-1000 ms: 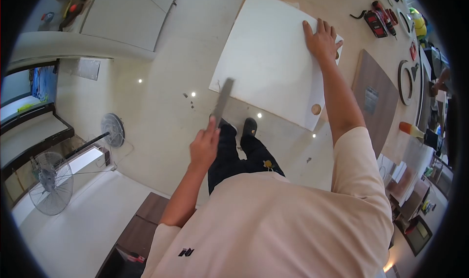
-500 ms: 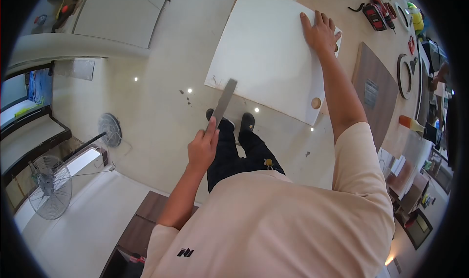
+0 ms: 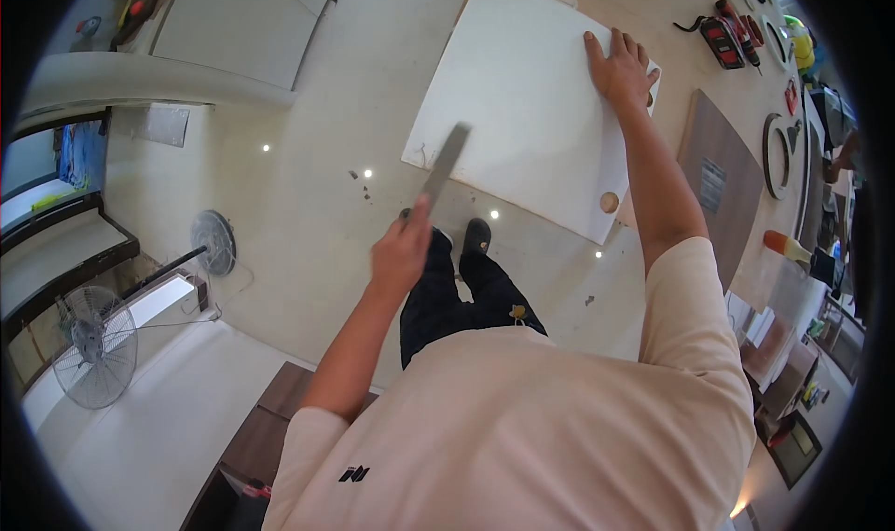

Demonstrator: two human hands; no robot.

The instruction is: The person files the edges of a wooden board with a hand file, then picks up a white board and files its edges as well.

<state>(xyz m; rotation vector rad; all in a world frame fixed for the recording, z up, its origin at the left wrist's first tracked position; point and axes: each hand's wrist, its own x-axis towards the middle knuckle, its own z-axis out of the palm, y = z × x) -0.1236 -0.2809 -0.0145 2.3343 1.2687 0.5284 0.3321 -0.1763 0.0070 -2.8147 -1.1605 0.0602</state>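
Observation:
My left hand (image 3: 401, 253) is closed round one end of a long flat grey metal file (image 3: 447, 161). The file slants up and away from me, across the near left edge of a white board (image 3: 527, 102); its far end is blurred. On the far right part of that board my right hand (image 3: 621, 72) lies flat with fingers spread, near the side edge. A round brown hole (image 3: 609, 202) shows in the board's near right corner. Thin dark marks sit on the board's left corner.
Right of the board lie a brown wood-grain panel (image 3: 718, 158), a red and black cordless drill (image 3: 722, 41), a ring-shaped piece (image 3: 776, 156) and a brush (image 3: 786, 246). A fan (image 3: 93, 344) stands at left. Small scraps (image 3: 365, 193) dot the floor near my shoes (image 3: 476, 235).
My left hand and the file have moved forward and slightly right, so the file reaches further over the board. My right hand stays flat on the board; the whole view has shifted a little.

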